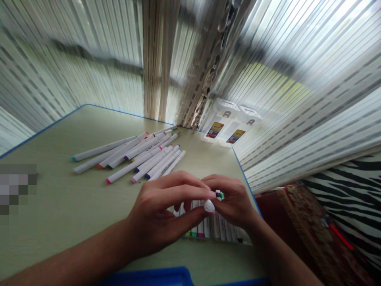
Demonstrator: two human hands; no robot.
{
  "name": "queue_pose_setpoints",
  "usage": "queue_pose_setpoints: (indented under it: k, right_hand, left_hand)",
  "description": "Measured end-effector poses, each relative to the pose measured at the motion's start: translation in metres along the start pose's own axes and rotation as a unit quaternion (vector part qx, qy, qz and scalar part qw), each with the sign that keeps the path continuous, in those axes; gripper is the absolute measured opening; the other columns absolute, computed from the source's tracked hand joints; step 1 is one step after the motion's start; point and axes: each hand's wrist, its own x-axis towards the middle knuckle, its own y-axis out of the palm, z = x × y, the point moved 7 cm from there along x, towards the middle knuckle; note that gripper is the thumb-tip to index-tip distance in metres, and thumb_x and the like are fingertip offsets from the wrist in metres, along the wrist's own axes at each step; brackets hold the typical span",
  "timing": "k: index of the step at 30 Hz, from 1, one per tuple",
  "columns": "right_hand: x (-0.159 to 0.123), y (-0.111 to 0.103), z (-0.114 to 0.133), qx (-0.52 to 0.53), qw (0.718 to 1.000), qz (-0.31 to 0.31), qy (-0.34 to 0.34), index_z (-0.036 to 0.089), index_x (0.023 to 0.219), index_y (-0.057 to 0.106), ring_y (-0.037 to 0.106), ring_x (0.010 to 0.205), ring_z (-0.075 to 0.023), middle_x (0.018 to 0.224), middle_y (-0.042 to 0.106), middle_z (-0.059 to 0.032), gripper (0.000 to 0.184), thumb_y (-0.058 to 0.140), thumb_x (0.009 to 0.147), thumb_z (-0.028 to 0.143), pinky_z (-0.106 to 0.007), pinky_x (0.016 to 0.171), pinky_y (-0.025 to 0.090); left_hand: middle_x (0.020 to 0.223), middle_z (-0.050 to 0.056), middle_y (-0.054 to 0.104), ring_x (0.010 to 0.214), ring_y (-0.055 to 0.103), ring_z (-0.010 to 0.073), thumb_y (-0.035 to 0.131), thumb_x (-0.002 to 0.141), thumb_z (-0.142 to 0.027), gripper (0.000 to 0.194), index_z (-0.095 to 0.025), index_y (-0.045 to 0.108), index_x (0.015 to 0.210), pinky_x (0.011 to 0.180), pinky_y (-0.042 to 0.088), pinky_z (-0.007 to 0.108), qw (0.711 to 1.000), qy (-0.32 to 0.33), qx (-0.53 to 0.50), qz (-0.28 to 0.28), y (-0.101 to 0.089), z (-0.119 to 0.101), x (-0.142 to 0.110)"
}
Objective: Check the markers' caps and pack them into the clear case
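Note:
My left hand (166,204) pinches a white marker (209,205) between thumb and fingers, its rounded end facing me. Against it, my right hand (232,196) is closed around a marker with a black and green end (220,195). The fingertips of both hands meet, and they hide most of each marker's length. Under the hands lies a row of markers (201,230) side by side in what looks like a clear case, with green and pink ends toward me. Beyond my left hand, a loose pile of white markers (143,153) with coloured ends is spread on the table.
The pale green table (59,206) has a blue edge. Two clear plastic cases (224,123) with labels stand at its far right corner, by the curtains (160,59). A blue object (149,277) lies at the near edge. Right of the table is zebra-striped fabric (345,186).

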Motion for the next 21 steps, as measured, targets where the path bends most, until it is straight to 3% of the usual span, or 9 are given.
queue_pose_setpoints:
  k: [3, 7, 13, 18, 21]
  right_hand:
    - [-0.001, 0.000, -0.006, -0.017, 1.000, 0.010, 0.018, 0.017, 0.099, 0.076, 0.065, 0.070, -0.0148, 0.088, 0.076, -0.0069, 0.014, 0.072, 0.087, 0.020, -0.026, 0.062, 0.049]
    - [-0.001, -0.001, -0.014, -0.023, 0.998, 0.029, 0.043, 0.017, 0.098, 0.077, 0.056, 0.062, -0.0123, 0.080, 0.073, -0.0046, 0.016, 0.073, 0.088, 0.028, -0.025, 0.057, 0.043]
    - [0.000, -0.012, -0.020, -0.004, 0.997, -0.003, 0.081, 0.016, 0.088, 0.079, 0.057, 0.061, -0.0128, 0.071, 0.071, -0.0046, 0.022, 0.074, 0.086, 0.037, -0.025, 0.055, 0.042]
    - [-0.005, -0.021, -0.041, 0.172, 0.967, -0.075, 0.171, 0.015, 0.088, 0.079, 0.062, 0.059, -0.0143, 0.071, 0.073, -0.0061, 0.028, 0.082, 0.077, 0.040, -0.024, 0.052, 0.048]
    - [-0.009, -0.027, -0.052, 0.252, 0.938, -0.141, 0.192, 0.016, 0.086, 0.079, 0.055, 0.050, -0.0100, 0.062, 0.067, -0.0016, 0.025, 0.087, 0.072, 0.034, -0.020, 0.044, 0.043]
  left_hand:
    - [0.091, 0.004, 0.068, 0.060, 0.058, 0.0066, 0.078, 0.079, -0.008, 0.023, -0.017, 0.075, 0.101, 0.056, 0.051, 0.020, 1.000, -0.011, 0.012, -0.021, -0.003, 0.004, 0.000]
    - [0.079, 0.002, 0.064, 0.059, 0.057, 0.0081, 0.077, 0.081, -0.012, 0.017, -0.015, 0.074, 0.098, 0.056, 0.049, 0.021, 0.998, -0.028, 0.029, -0.042, -0.009, 0.009, 0.001]
    - [0.076, 0.002, 0.068, 0.065, 0.062, 0.0117, 0.070, 0.087, -0.018, 0.008, -0.017, 0.069, 0.095, 0.059, 0.050, 0.022, 0.989, -0.122, 0.027, -0.075, -0.015, 0.025, -0.004]
    - [0.068, -0.002, 0.062, 0.058, 0.056, 0.0092, 0.070, 0.088, -0.023, 0.009, -0.017, 0.069, 0.095, 0.055, 0.047, 0.019, 0.980, -0.170, -0.001, -0.104, -0.017, 0.032, -0.008]
    - [0.064, -0.003, 0.058, 0.052, 0.051, 0.0080, 0.070, 0.089, -0.027, 0.012, -0.016, 0.069, 0.094, 0.050, 0.044, 0.019, 0.975, -0.198, -0.016, -0.103, -0.017, 0.037, -0.008]
